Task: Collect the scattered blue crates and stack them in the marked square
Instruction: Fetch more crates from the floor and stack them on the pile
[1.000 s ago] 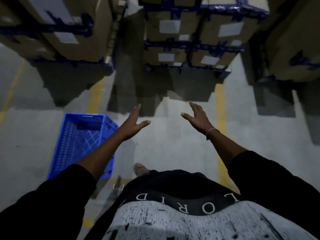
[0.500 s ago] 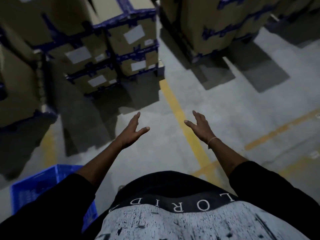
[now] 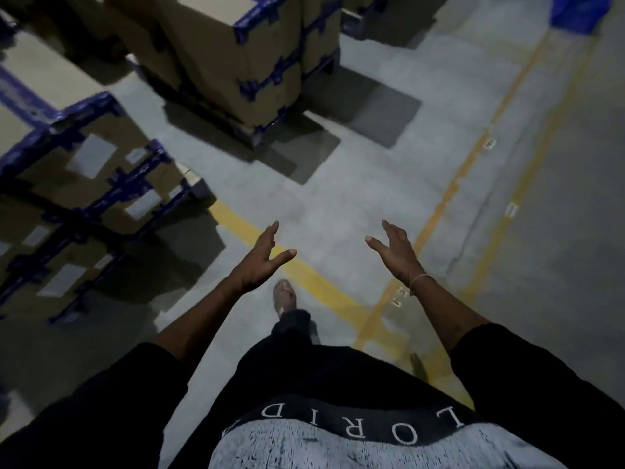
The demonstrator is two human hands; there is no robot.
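Both my hands are held out in front of me above the grey floor, palms facing each other, fingers straight, holding nothing. My left hand [image 3: 262,260] hovers over a yellow floor line [image 3: 314,282]. My right hand [image 3: 395,250] is level with it, a thin band on its wrist. A blue crate [image 3: 580,10] shows partly at the far top right corner, cut off by the frame. My foot [image 3: 285,297] steps forward between my arms.
Stacks of cardboard boxes with blue corner pieces stand at the left [image 3: 84,184] and top centre [image 3: 236,62]. More yellow lines [image 3: 473,157] run diagonally across the floor on the right. The floor stretches ahead between the stacks and these lines.
The view has swung right: the blue crate at my lower left has left the frame, and another blue crate has appeared at the far top right. Both hands stay open, held out.
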